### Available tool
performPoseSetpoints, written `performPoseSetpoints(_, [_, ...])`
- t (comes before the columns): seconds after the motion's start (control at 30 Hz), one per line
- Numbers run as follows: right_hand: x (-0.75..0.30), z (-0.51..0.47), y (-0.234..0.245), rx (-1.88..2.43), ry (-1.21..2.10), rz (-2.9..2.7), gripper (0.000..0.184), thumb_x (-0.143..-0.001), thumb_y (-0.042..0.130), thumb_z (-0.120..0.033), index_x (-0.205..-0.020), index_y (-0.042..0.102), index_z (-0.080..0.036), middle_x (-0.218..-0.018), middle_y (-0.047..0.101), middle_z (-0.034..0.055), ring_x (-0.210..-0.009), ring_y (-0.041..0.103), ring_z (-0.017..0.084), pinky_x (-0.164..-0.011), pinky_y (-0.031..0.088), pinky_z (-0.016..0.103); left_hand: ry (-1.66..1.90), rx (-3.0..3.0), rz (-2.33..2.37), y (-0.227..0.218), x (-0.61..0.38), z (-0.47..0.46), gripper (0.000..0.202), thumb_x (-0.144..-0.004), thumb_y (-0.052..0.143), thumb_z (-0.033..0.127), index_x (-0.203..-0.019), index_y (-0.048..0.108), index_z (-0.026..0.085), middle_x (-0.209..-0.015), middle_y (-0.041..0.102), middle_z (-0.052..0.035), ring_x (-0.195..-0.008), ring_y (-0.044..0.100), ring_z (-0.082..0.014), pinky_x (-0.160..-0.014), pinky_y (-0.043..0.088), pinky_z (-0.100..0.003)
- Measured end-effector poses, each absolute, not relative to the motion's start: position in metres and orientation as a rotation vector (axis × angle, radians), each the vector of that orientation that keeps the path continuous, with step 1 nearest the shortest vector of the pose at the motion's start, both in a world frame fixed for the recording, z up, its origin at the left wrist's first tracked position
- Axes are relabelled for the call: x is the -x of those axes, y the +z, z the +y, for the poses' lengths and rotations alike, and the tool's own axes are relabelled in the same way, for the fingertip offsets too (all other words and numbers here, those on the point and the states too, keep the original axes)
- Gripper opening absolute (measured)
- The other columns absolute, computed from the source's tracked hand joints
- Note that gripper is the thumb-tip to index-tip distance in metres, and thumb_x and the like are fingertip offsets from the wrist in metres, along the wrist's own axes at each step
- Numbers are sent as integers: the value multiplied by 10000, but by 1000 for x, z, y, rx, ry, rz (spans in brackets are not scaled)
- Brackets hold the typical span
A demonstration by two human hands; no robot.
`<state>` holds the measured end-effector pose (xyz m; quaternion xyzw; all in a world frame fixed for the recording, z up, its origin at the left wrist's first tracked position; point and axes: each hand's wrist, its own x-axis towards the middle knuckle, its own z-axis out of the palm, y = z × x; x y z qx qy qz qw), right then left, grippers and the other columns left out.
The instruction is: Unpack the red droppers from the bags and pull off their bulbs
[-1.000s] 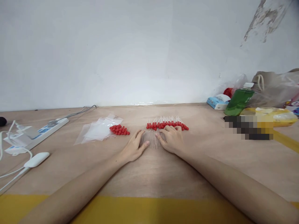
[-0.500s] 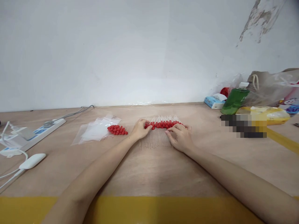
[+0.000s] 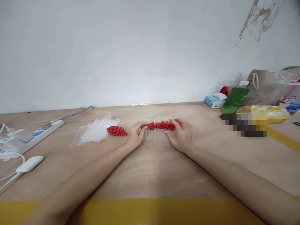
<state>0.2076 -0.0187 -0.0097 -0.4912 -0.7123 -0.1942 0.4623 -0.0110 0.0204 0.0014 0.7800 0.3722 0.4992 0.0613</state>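
Note:
A row of small red rubber bulbs [image 3: 164,125] lies across many thin clear tubes [image 3: 154,139] on the table. Pale, whitish ends [image 3: 165,118] fan out behind the row. At the left end, my left hand [image 3: 136,134] pinches a red bulb between thumb and fingers. My right hand [image 3: 182,134] rests around the right end, fingers spread over the bulbs and the thumb apart, near the tubes. Some fingertips are hidden behind the bulbs. To the left of my left hand is a loose pile of red bulbs [image 3: 116,131].
Clear plastic bags [image 3: 96,129] lie beside the pile. A power strip [image 3: 39,134] and a white charger piece [image 3: 30,164] with cables are at left. At right stand a green bottle [image 3: 235,98], a blue tissue pack [image 3: 213,102] and a yellow packet [image 3: 269,114]. Yellow tape [image 3: 131,211] marks the front edge.
My left hand has turned and its fingers have closed in a pinch at the row's left end. My right fingers have lifted and spread over the bulbs. The view has shifted slightly.

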Motion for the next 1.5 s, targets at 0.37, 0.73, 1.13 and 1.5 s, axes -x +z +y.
performPoseSetpoints(0.37, [-199,-37,-2,886,-414,-2186,227,-870,439,-303,-962,638,-243,-670,624,-16,-732,489,123,-903,201,377,1387,-2423,899,0,29,-26,141,-839,493,196,-901,619,184,-921,645,-62,-899,590,-157,-806,474,-316])
performPoseSetpoints(0.73, [-194,-40,-5,818,-434,-2204,234,-864,438,-266,-775,646,-209,-589,562,-17,-685,429,124,-878,208,376,934,-2681,1141,1,21,-32,215,-872,448,276,-778,616,179,-698,608,-8,-715,525,-149,-700,361,-304])
performPoseSetpoints(1.13, [-195,-45,-4,700,-537,-2139,149,-833,492,-225,-784,633,-221,-550,554,-43,-679,409,117,-878,216,367,863,-2733,1128,3,22,-37,266,-883,399,223,-676,554,161,-627,544,-3,-681,462,-144,-660,296,-293])
performPoseSetpoints(1.5, [-206,-41,-9,735,-546,-2059,142,-805,521,-198,-847,651,-238,-598,596,-38,-690,441,118,-852,243,354,959,-2810,1219,-3,35,-33,257,-881,389,219,-697,561,163,-636,539,-7,-681,468,-153,-666,314,-316])
